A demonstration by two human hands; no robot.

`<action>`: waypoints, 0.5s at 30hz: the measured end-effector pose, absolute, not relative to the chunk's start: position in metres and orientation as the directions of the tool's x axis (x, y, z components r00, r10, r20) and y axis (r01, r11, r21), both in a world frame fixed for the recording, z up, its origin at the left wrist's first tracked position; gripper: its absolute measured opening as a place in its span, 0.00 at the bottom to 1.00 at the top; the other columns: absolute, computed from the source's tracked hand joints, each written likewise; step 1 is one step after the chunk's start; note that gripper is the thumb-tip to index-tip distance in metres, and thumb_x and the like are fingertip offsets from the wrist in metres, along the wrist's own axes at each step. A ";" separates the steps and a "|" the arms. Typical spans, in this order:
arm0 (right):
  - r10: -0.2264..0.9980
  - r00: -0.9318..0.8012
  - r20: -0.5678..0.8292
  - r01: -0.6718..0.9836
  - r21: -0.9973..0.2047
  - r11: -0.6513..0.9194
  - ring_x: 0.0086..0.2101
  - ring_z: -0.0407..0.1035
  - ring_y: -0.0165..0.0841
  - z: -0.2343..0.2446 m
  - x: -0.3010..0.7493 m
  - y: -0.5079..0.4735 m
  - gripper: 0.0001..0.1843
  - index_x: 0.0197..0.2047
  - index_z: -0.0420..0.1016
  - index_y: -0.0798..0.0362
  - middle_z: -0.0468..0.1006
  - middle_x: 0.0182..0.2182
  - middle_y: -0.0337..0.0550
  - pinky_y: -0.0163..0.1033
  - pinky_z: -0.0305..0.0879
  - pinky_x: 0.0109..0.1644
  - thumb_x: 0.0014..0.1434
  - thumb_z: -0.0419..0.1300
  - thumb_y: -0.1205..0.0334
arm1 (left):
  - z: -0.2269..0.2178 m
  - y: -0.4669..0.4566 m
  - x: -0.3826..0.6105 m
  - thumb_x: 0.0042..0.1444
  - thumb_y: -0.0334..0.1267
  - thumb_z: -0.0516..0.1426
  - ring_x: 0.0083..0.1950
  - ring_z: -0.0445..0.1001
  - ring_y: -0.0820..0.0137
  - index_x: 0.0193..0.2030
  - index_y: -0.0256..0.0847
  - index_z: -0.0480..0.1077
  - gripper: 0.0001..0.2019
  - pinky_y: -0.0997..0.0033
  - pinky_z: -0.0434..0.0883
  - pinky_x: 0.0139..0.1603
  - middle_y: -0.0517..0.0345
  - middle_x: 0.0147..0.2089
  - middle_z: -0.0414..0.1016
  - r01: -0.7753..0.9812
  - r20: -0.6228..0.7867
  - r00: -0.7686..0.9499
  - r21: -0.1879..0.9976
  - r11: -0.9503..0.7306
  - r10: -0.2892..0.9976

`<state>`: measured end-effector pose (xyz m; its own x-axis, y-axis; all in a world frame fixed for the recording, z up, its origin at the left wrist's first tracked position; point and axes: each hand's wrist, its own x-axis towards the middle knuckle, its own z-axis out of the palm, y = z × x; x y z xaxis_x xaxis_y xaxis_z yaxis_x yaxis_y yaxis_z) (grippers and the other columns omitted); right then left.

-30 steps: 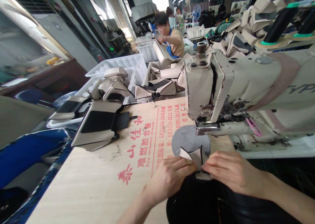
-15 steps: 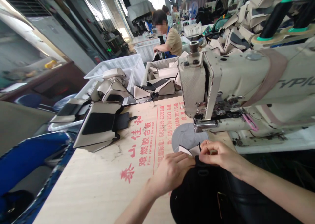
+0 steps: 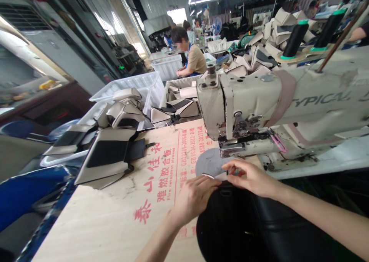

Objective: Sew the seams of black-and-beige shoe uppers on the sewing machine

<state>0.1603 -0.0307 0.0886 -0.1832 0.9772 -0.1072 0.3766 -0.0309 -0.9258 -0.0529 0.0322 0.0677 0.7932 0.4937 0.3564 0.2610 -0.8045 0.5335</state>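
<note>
**Close fingerwork just this side of the sewing machine (image 3: 250,89)!**

Here we are, on the near side of the sewing machine, and the left hand (image 3: 196,194) has its fingers bent over a small beige piece (image 3: 221,176), clamped on its near edge, so it appears. In from the right comes the right hand (image 3: 250,177), thumb and forefinger at the piece's right end; whether they pinch it or only touch it, I cannot tell.

The step in hand? I'd call it folding or lining up that edge by hand, the piece being clear of the machine's needle area. The next move, in my judgement, calls for a firm left hold while the right fingertips square the end against the black.

And how does it look? The beige piece shows as a short pale strip with a thin dark border, most of it lost behind the fingers. Directly below, nearest us, spreads a black panel (image 3: 227,227), smooth, with a rounded left side and a small slot-like mark near the top. Its right side melts into other dark material; no clear boundary there.

Just under the machine's front end, a grey rounded pad (image 3: 207,162) lies on the worktop (image 3: 100,219), right behind the strip. Well to the machine's left, a beige-and-black bag (image 3: 108,150) rests on its side, and beyond the machine a co-worker (image 3: 197,60) in a tan top sits bent over.
</note>
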 end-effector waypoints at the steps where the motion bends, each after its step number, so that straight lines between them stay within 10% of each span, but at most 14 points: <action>1: 0.970 -0.244 0.017 0.477 -0.868 0.135 0.43 0.63 0.31 0.093 0.164 -0.035 0.15 0.48 0.67 0.51 0.67 0.44 0.43 0.36 0.64 0.46 0.57 0.57 0.57 | 0.068 0.033 -0.053 0.58 0.31 0.51 0.36 0.74 0.74 0.42 0.41 0.69 0.08 0.76 0.69 0.36 0.59 0.36 0.76 0.277 0.366 0.777 0.532 -0.800 0.513; 5: 0.827 -0.499 0.260 0.673 -0.484 0.559 0.48 0.61 0.34 0.095 0.171 -0.048 0.18 0.55 0.62 0.53 0.67 0.47 0.46 0.43 0.60 0.55 0.61 0.50 0.65 | 0.068 0.034 -0.054 0.58 0.32 0.51 0.36 0.74 0.74 0.41 0.41 0.70 0.08 0.77 0.69 0.36 0.60 0.35 0.76 0.304 0.372 0.752 0.538 -0.786 0.545; 10: 0.702 -0.606 0.373 0.731 -0.087 0.677 0.41 0.64 0.39 0.075 0.162 -0.042 0.19 0.55 0.61 0.65 0.69 0.40 0.53 0.47 0.66 0.49 0.61 0.44 0.71 | 0.065 0.033 -0.054 0.58 0.33 0.52 0.37 0.73 0.74 0.41 0.41 0.69 0.07 0.76 0.69 0.38 0.60 0.36 0.75 0.328 0.353 0.725 0.578 -0.747 0.591; 15: 0.755 -0.560 0.341 0.759 -0.153 0.632 0.39 0.62 0.37 0.073 0.153 -0.033 0.17 0.51 0.63 0.64 0.68 0.38 0.50 0.46 0.66 0.48 0.60 0.44 0.75 | 0.062 0.034 -0.056 0.58 0.34 0.51 0.38 0.73 0.73 0.42 0.40 0.69 0.07 0.74 0.69 0.39 0.58 0.36 0.75 0.335 0.347 0.707 0.603 -0.724 0.616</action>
<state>0.1531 -0.0331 0.0728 -0.5600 0.7551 0.3409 0.7594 0.6324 -0.1533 -0.0562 0.0336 0.0616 0.7071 0.6164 0.3465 0.3351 -0.7236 0.6034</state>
